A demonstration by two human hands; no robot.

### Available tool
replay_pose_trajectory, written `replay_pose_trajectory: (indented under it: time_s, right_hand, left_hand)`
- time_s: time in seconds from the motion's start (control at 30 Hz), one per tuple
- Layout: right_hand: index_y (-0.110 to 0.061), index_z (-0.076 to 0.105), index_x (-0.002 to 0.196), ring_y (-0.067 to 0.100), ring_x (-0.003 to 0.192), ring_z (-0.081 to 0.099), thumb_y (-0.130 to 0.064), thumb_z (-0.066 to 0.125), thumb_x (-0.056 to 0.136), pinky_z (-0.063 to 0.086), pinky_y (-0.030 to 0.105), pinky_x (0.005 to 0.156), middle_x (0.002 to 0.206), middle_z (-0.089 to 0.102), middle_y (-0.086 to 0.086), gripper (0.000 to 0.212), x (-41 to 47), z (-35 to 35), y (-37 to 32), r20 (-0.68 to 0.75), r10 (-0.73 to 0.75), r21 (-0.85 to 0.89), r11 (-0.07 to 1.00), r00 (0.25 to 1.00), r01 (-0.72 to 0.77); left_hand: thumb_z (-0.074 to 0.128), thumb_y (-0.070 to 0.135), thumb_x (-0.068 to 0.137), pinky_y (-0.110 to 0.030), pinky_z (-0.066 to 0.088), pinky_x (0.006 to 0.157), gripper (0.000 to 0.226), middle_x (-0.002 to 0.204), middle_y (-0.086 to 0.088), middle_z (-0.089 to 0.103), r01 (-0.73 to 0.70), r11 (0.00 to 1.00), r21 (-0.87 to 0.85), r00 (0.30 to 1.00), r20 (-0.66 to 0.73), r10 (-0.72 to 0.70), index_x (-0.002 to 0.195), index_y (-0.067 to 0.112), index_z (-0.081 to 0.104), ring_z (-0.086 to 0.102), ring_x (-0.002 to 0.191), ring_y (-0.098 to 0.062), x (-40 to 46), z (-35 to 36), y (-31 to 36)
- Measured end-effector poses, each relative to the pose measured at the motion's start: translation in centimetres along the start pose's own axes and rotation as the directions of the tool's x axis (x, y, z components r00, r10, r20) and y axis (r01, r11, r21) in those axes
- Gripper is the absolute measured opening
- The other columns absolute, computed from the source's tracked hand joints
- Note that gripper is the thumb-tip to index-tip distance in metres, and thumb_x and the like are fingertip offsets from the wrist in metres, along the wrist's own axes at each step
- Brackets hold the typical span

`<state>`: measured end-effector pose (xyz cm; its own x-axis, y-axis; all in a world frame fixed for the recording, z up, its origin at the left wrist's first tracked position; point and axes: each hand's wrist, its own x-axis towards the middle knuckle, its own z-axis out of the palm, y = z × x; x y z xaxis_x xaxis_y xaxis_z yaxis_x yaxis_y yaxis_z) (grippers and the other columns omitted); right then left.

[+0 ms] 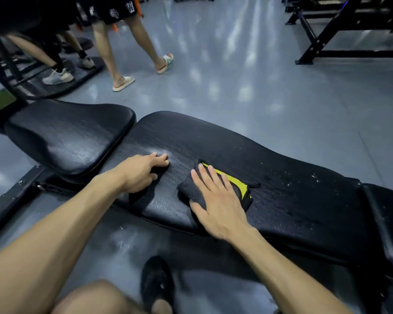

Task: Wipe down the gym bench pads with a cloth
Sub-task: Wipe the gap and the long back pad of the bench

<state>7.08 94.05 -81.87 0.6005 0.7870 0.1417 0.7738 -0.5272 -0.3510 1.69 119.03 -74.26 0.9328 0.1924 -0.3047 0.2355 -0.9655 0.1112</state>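
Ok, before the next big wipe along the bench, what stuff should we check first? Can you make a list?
1. Cloth under the wiping hand: ok, the right hand presses flat on it.
2. Cloth on the pad: ok, it lies on the long back pad.
3. Other hand steadying: ok, the left hand rests on the same pad.
4. Dirt left to wipe: not ok, pale specks sit further right on the pad.
5. Seat pad wiped: cannot tell.
6. Walkers nearby: ok, the legs are across the floor, apart from the bench.
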Motion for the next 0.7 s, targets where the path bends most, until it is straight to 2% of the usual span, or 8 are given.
replay_pose_trajectory:
  time_s: [0.1, 0.27, 0.37, 0.43, 0.6, 0.7]
  right_hand:
    - [-0.028, 0.011, 0.162, 0.014, 0.156, -0.007, -0.047, 0.039, 0.101, -0.005, 0.040, 0.126, 0.169, -0.001, -0.006, 0.070, 3.7, -0.5, 2.0, -0.011, 0.039, 0.013, 0.999, 0.999, -0.039]
    - [-0.021, 0.009, 0.162, 0.020, 0.156, -0.005, -0.052, 0.027, 0.103, -0.003, 0.044, 0.126, 0.170, 0.000, 0.002, 0.069, 11.7, -0.8, 4.8, -0.031, 0.284, -0.030, 0.958, 0.958, -0.285]
    - [-0.020, 0.006, 0.162, 0.021, 0.156, -0.009, -0.054, 0.024, 0.102, -0.005, 0.046, 0.125, 0.170, -0.005, 0.003, 0.071, 12.3, -0.3, 4.9, -0.028, 0.251, -0.038, 0.967, 0.968, -0.252]
    - [-0.021, 0.004, 0.162, 0.020, 0.156, -0.011, -0.055, 0.021, 0.102, -0.006, 0.044, 0.125, 0.169, -0.007, 0.002, 0.072, 11.8, -0.2, 5.1, -0.040, 0.207, -0.031, 0.978, 0.978, -0.208]
    - [-0.024, 0.000, 0.162, 0.016, 0.154, -0.016, -0.060, 0.012, 0.095, -0.008, 0.044, 0.125, 0.169, -0.010, -0.001, 0.077, 9.3, -0.6, 3.4, 0.006, 0.160, -0.030, 0.987, 0.987, -0.159]
    - [-0.026, 0.002, 0.162, 0.013, 0.154, -0.018, -0.059, 0.017, 0.095, -0.007, 0.042, 0.125, 0.169, -0.010, -0.005, 0.076, 6.2, -0.3, 1.9, -0.004, 0.073, -0.009, 0.997, 0.997, -0.073]
  left_hand:
    - [0.055, 0.020, 0.102, -0.035, 0.025, 0.121, 0.054, 0.164, 0.018, 0.025, -0.006, 1.000, -0.005, 0.997, -0.078, 0.006, 0.153, 0.033, 0.041, 0.020, 0.154, -0.010, -0.5, 0.2, 0.5]
    - [0.056, 0.034, 0.102, -0.034, 0.034, 0.114, 0.043, 0.156, 0.024, 0.039, -0.017, 0.998, -0.063, 0.966, -0.257, 0.001, 0.145, 0.036, 0.053, 0.031, 0.149, -0.003, -1.1, 1.9, 0.4]
    - [0.059, 0.039, 0.099, -0.035, 0.045, 0.104, 0.032, 0.143, 0.022, 0.056, -0.027, 0.998, -0.062, 0.921, -0.390, 0.000, 0.129, 0.033, 0.068, 0.048, 0.139, -0.006, -0.8, 2.2, 0.4]
    - [0.058, 0.042, 0.091, -0.037, 0.052, 0.094, 0.032, 0.132, 0.018, 0.066, -0.008, 0.998, -0.064, 0.889, -0.457, -0.022, 0.116, 0.031, 0.075, 0.060, 0.128, -0.011, -0.6, 2.5, 0.6]
    - [0.044, 0.049, 0.089, -0.040, 0.058, 0.088, 0.042, 0.123, 0.013, 0.072, 0.018, 0.999, -0.041, 0.891, -0.453, -0.034, 0.106, 0.030, 0.077, 0.068, 0.118, -0.015, -0.4, 2.6, 1.4]
    - [0.046, 0.050, 0.088, -0.038, 0.059, 0.084, 0.040, 0.115, 0.013, 0.075, 0.009, 0.999, -0.045, 0.865, -0.501, -0.031, 0.099, 0.030, 0.078, 0.071, 0.111, -0.015, -0.6, 3.1, 1.4]
